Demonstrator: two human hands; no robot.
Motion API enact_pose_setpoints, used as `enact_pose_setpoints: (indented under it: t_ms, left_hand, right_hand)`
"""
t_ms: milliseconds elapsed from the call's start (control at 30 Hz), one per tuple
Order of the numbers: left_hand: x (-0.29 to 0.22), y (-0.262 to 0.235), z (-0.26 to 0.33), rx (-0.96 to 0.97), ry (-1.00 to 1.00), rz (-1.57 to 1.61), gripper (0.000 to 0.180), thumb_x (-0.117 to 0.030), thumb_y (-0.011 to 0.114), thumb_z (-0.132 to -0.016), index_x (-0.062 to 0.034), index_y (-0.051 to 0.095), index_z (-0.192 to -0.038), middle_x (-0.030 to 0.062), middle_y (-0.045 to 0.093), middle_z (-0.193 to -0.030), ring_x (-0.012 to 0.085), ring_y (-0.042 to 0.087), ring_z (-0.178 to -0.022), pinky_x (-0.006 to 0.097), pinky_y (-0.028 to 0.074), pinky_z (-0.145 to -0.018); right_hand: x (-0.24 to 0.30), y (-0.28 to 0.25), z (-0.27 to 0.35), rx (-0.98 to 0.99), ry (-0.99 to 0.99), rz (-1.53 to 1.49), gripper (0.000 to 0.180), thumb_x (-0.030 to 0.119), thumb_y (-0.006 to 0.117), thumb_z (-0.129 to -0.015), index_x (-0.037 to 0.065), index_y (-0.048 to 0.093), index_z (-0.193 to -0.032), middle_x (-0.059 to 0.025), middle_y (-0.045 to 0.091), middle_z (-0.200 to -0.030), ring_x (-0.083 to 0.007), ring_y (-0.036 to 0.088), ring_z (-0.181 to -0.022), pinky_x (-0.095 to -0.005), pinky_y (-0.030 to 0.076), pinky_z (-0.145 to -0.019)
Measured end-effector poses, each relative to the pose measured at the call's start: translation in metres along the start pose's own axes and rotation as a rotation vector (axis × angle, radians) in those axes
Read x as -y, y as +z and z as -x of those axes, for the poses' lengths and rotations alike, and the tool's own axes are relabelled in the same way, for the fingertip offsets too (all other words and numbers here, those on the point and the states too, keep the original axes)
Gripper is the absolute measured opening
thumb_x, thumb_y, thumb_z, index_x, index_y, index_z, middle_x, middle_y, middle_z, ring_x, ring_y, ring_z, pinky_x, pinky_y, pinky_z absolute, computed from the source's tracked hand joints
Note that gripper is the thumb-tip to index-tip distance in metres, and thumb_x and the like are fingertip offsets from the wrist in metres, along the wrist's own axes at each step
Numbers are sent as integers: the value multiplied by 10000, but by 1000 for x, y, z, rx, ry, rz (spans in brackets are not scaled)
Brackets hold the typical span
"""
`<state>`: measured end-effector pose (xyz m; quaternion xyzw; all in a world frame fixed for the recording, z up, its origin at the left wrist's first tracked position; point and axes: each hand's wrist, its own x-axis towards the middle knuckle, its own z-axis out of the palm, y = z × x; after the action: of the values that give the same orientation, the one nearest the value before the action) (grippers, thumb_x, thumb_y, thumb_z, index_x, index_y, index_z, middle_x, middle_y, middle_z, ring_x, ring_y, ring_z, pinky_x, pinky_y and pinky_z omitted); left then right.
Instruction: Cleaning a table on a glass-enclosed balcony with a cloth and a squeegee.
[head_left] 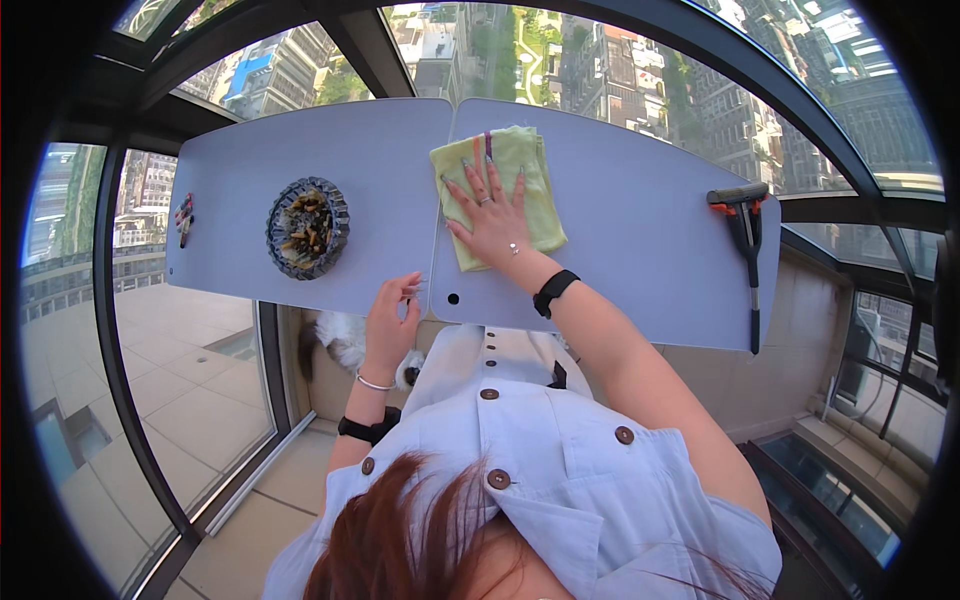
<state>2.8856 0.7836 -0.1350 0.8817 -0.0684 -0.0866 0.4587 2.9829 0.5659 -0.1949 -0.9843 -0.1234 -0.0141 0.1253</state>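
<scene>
- On the far left of the pale lilac table [250, 150] lies a small dark object with red and white bits [184, 218], too small to identify.
- Just to its right, well apart from both hands, stands a round dark ribbed ashtray [307, 227] filled with stubs and ash.
- Nearer the person, at the table's front edge, the left hand [391, 322] rests with its fingers loosely curled; the fingertips touch the edge near the seam between the two tabletop halves. It holds nothing. A thin bracelet sits on that wrist, and a dark band further up the forearm.
- Below the table edge, beside the left hand, a white and dark furry animal [345, 340] shows in part; most of it is hidden by the arm and the person's light blue buttoned garment.
- A small dark hole [453, 298] shows in the right tabletop half, close to its front edge.
- Past the seam, a yellow-green cloth [540, 205] lies folded flat on the right half of the table, toward the far edge.
- The right hand [492, 218] presses flat on the cloth, fingers spread wide and palm down, not gripping but covering its left part. A ring shows on one finger and a black band on the wrist.
- At the far right, a squeegee [748, 235] with a dark head and orange end lies on the table, handle pointing toward the person, well apart from the cloth.
</scene>
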Motion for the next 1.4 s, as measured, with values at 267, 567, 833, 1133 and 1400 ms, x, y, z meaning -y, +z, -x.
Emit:
enact_pose_setpoints:
  t_ms: [267, 567, 833, 1133, 1400]
  left_hand:
    - [8, 2, -17, 73, 23, 14, 402, 39, 552, -823, -43, 566, -1216, 117, 609, -1082, 220, 606, -961, 319, 486, -867]
    - [14, 2, -13, 92, -3, 19, 424, 28, 566, -816, -64, 558, -1229, 104, 612, -1074, 211, 608, -907, 314, 504, -825]
    - [15, 5, -15, 73, 36, -12, 414, 1, 591, -809, -66, 567, -1217, 93, 615, -1047, 215, 604, -879, 311, 503, -806]
    - [4, 14, -26, 118, 218, -384, 668, -195, 819, -671, -118, 550, -1277, 90, 460, -1303, 290, 471, -1109, 386, 436, -944]
    - [-2, 18, -30, 138, 214, -500, 872, -282, 861, -558, -225, 511, -1355, 55, 390, -1373, 291, 399, -1133, 411, 385, -1006]
  right_hand:
    - [-24, 11, -78, -79, 181, 55, 603, 573, 365, -939, 339, 287, -1489, -13, 189, -1584, -271, 94, -1470, -610, -60, -1136]
    - [-71, 11, -86, -45, 251, 138, 579, 542, 335, -953, 361, 249, -1497, 34, 149, -1595, -203, 60, -1480, -596, -48, -1145]
    - [-151, -10, -11, -63, 527, 247, 591, 557, 346, -947, 371, 241, -1498, 49, 107, -1603, -186, 42, -1481, -602, -24, -1147]
    - [-179, -18, 27, -17, 793, 243, 619, 569, 316, -951, 356, 181, -1517, 24, 60, -1610, -239, 33, -1481, -644, -22, -1123]
    - [-164, -13, 13, -36, 819, 244, 642, 588, 281, -951, 338, 146, -1527, -18, 37, -1613, -287, 1, -1479, -681, -30, -1095]
